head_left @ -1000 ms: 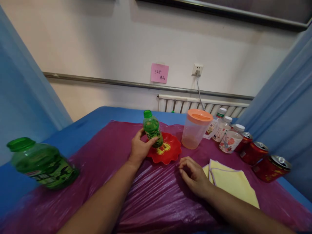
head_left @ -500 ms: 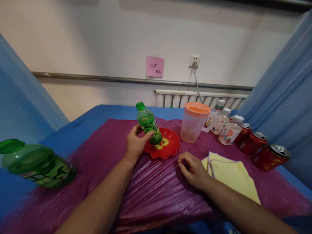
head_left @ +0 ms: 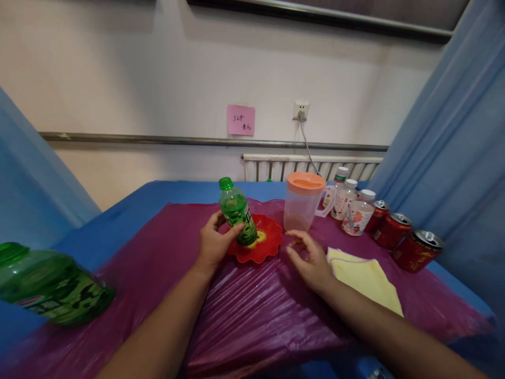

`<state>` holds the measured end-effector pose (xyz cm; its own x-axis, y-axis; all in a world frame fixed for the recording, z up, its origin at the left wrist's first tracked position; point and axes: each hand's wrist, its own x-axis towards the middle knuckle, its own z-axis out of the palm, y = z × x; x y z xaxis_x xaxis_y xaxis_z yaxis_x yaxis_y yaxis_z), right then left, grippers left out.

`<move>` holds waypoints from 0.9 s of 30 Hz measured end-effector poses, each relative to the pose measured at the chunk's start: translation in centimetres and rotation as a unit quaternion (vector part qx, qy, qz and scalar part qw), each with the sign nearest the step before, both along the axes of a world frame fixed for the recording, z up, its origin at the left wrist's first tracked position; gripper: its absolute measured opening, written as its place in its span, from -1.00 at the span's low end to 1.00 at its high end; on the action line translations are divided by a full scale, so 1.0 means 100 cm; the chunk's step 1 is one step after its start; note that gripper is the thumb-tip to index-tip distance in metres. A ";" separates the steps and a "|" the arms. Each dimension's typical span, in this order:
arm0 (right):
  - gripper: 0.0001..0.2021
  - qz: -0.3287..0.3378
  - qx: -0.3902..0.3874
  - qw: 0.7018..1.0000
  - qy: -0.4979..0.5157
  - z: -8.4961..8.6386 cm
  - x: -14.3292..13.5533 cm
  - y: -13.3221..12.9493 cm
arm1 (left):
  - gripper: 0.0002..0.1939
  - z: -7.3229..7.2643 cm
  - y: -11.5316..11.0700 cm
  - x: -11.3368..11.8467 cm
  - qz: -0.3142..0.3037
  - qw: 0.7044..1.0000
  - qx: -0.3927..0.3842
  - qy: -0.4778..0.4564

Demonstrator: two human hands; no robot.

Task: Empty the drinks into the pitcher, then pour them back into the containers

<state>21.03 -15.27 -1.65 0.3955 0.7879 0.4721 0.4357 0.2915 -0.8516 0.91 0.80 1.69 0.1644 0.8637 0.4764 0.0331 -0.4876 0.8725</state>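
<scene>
Near the middle of the counter, toward its far edge, my left hand [head_left: 213, 243] has its fingers clamped round the small green bottle [head_left: 237, 217], thumb on the near side and the other fingers behind the label. The bottle leans a little toward the left, its green cap on, and its base is over the red plate [head_left: 271, 243]; I cannot tell whether it rests on the plate or hangs just above it. My right hand [head_left: 311, 260] hovers over the purple plastic sheet [head_left: 244, 310] just right of the plate, fingers apart and loosely curled, holding nothing, its fingertips close to the plate's rim and to the foot of the clear jug with the orange lid [head_left: 302, 207].

Beside my right wrist lies a folded yellow cloth [head_left: 366, 279]. Along the right edge stand three small clear bottles [head_left: 353, 210] and, further toward the near right corner, three red cans [head_left: 398, 231] with their tops open. At the near left corner a big green bottle [head_left: 47, 287] lies tilted and blurred.

What worries me is the lean. Gripped at the label with the base on a shallow, scalloped plate, the bottle could skid or tip if I let go off-centre, and the slick, wrinkled sheet would not steady it. A careless sweep of my right hand could knock the jug, and behind it the bottles and open cans stand close enough to topple one another.
</scene>
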 end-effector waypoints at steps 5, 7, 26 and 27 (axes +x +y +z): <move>-0.25 0.062 -0.026 0.987 -0.145 0.048 -0.020 0.029 | -0.24 -0.002 -0.004 -0.001 -0.046 0.993 0.038 0.100; -0.13 0.084 -0.051 0.984 -0.147 0.060 -0.025 0.045 | -0.24 -0.002 -0.005 -0.002 -0.066 0.989 0.038 0.129; -0.46 0.044 0.009 0.997 0.056 0.070 0.013 0.024 | -0.31 0.005 -0.005 -0.003 -0.086 0.976 0.054 0.194; -0.46 0.025 0.016 0.998 0.057 0.073 0.026 0.013 | -0.41 0.005 -0.003 -0.003 -0.069 0.973 0.067 0.209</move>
<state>23.66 -13.97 5.62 0.4089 0.7935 0.4508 0.3207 0.3375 -0.8850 0.60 0.53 2.23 0.4786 0.7535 0.4507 0.2964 -0.6218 0.7249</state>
